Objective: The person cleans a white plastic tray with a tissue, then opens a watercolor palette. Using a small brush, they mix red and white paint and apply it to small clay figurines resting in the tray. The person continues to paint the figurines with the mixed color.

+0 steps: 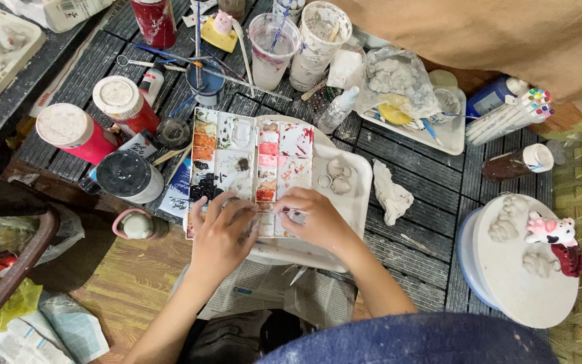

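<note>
A stained paint palette [237,158] with many small wells lies on a white tray [358,195]. My left hand [220,232] rests flat on the palette's near left edge, fingers spread. Beside it, my right hand [311,219] pinches a thin paintbrush [291,211] over the palette's near wells; the brush tip is hidden under the fingers. Small metal rings [335,176] lie on the tray just right of the palette.
Red paint jars [95,125], a dark jar [128,175], water cups with brushes [274,47], a bag of clay [395,77], markers [513,114], a crumpled tissue [391,195]. A round white lid [516,269] holds clay paws and a pink cow figure [552,230]. Newspaper [264,290] lies below.
</note>
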